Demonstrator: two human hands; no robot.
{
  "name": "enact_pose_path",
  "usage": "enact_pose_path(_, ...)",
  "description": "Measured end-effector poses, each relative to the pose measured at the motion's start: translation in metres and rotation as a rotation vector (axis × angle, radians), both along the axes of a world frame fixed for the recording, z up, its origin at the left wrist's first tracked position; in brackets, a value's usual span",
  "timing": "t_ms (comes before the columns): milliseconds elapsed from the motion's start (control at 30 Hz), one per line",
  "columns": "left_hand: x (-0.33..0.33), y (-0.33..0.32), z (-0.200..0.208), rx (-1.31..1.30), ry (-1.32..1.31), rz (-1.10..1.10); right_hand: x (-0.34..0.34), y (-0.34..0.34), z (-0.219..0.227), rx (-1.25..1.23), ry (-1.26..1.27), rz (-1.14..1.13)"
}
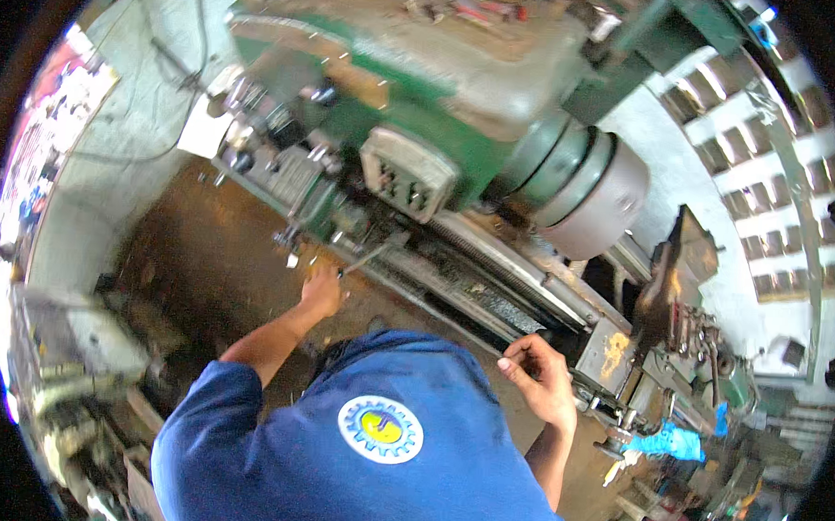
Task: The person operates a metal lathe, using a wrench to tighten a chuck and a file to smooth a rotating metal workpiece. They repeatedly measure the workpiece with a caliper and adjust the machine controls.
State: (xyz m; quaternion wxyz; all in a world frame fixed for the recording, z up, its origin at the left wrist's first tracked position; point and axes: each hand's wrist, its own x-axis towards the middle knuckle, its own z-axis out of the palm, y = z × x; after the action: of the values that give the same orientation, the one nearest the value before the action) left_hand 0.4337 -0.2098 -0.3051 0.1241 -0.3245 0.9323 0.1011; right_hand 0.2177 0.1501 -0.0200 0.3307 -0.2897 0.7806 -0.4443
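A large green-and-grey metal lathe (pixel 462 95) fills the upper middle. My left hand (pixel 323 294) is closed at the lower end of a thin metal lever (pixel 376 252), which slopes up toward the front of the machine below the headstock. Its fingers are partly hidden. Held up near the lathe bed (pixel 477 286), my right hand (pixel 545 378) has loosely curled fingers, apart from the thumb, with nothing visible in them. Just right of that hand is the carriage (pixel 609 353), with a yellow-brown patch. The big round chuck (pixel 607 194) sits beyond, above the bed.
Tools lie on top of the headstock, including a red-handled one (pixel 484 14). A handwheel (pixel 618 437) juts out at the lower right, next to a bright blue cloth-like item (pixel 672 442). Brown floor (pixel 191 223) lies left of the machine. Blurred machinery stands at far left.
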Motion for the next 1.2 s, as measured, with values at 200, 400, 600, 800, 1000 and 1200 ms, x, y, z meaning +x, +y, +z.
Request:
enact_pose_path(200,-0.029,-0.039,-0.087,0.657,-0.177,0.328,0.018,-0.012,-0.012,0.003,-0.027,-0.013)
enact_pose_path(400,-0.033,-0.051,-0.170,0.310,-0.221,0.076,0.049,-0.001,-0.068,0.145,-0.104,-0.102)
enact_pose_path(600,-0.030,-0.042,-0.215,0.325,-0.372,0.089,0.058,0.037,-0.113,0.519,-0.154,-0.140)
enact_pose_path(800,-0.030,-0.024,-0.087,0.370,-0.463,-0.112,0.034,0.052,-0.119,0.263,-0.267,-0.359)
enact_pose_path(1000,-0.074,-0.012,0.203,0.816,0.769,-0.571,0.004,-0.007,-0.102,0.217,-0.140,-0.168)
enact_pose_path(1200,-0.179,-0.060,0.320,-0.517,1.663,0.082,-0.007,-0.056,-0.089,0.172,-0.051,-0.004)
